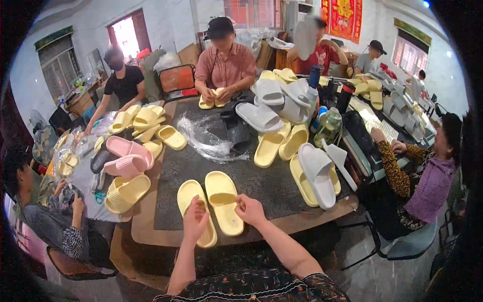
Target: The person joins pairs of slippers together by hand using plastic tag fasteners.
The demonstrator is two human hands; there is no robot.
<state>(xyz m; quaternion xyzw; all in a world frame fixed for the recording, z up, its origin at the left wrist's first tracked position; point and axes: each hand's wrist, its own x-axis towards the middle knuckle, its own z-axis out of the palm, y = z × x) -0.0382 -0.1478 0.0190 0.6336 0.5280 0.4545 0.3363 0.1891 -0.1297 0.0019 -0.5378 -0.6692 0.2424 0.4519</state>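
Note:
Two pale yellow slide sandals lie side by side at the near edge of the table (151, 232). My left hand (195, 219) rests on the left sandal (191, 194), fingers spread over its strap and heel. My right hand (249, 208) pinches the strap edge of the right sandal (220, 187) between thumb and fingertips. Both forearms come up from the lower edge, and a dark patterned garment shows below them.
More yellow, grey and pink sandals lie in heaps across the dark mat (261, 186). Crumpled clear plastic (206, 138) sits mid-table, bottles (328, 126) at the right. Several people sit around the table; the person opposite (225, 63) handles a yellow pair.

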